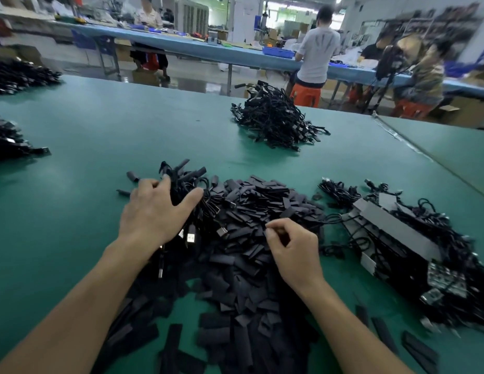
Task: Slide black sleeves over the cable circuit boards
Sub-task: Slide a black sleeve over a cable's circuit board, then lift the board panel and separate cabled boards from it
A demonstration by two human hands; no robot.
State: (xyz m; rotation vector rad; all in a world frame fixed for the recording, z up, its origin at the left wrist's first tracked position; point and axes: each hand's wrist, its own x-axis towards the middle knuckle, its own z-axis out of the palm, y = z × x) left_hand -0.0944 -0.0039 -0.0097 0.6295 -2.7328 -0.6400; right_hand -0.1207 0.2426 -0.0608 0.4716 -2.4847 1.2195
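Note:
A big heap of flat black sleeves (249,238) covers the green table (100,125) in front of me. My left hand (154,211) grips a bundle of black cables (192,190) whose sleeved ends stick up behind the fingers; silver plugs hang below the palm. My right hand (292,249) hovers over the heap with fingers curled, thumb and forefinger pinched together; whether a sleeve sits between them is unclear. To the right lies a pile of cables with bare circuit boards (413,252).
A heap of sleeved cables (276,120) lies farther back at centre. Two more black piles sit at the left edge (11,141) and far left (19,75). A table seam (397,136) runs at right. People work at blue benches (235,54) behind.

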